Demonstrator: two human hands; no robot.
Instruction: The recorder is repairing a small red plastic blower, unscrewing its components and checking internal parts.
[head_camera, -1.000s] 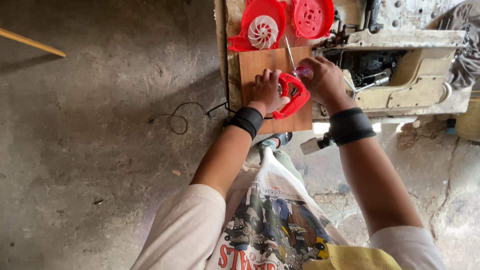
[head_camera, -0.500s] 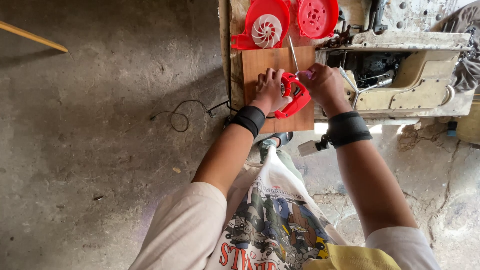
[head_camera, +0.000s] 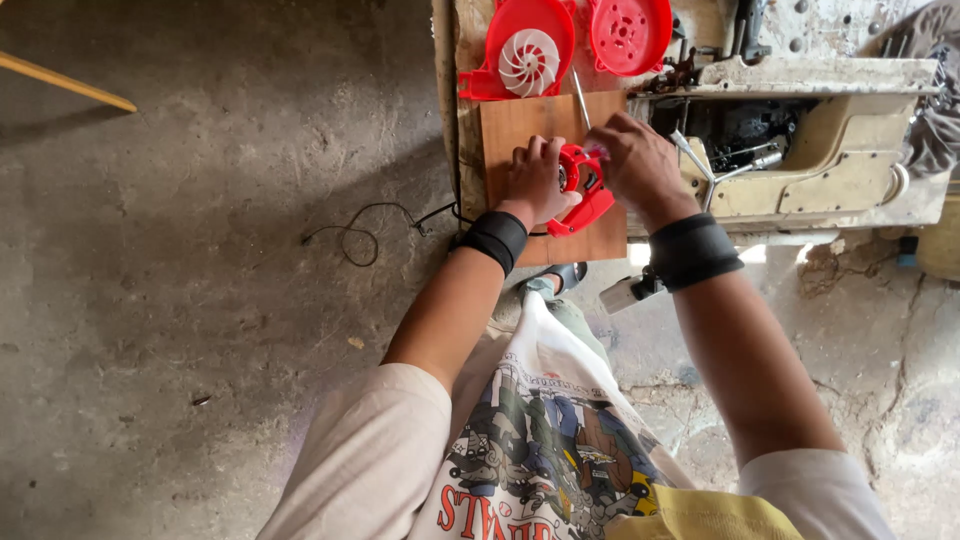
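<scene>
The left hand (head_camera: 535, 180) is closed around a red plastic housing part (head_camera: 583, 190), steadying it on a wooden board (head_camera: 520, 125) that lies on the tabletop (head_camera: 465, 60). The right hand (head_camera: 635, 165) meets it from the other side, fingers curled around the handle of a thin screwdriver (head_camera: 580, 98) whose metal shaft slants away over the board. Both wrists wear black bands. Just beyond the board lie a red fan casing with a white impeller (head_camera: 527, 60) and a round red cover (head_camera: 630, 32). To the right sits a worn beige machine body (head_camera: 830, 170). A black cable (head_camera: 370, 225) curls on the concrete floor (head_camera: 200, 300).
</scene>
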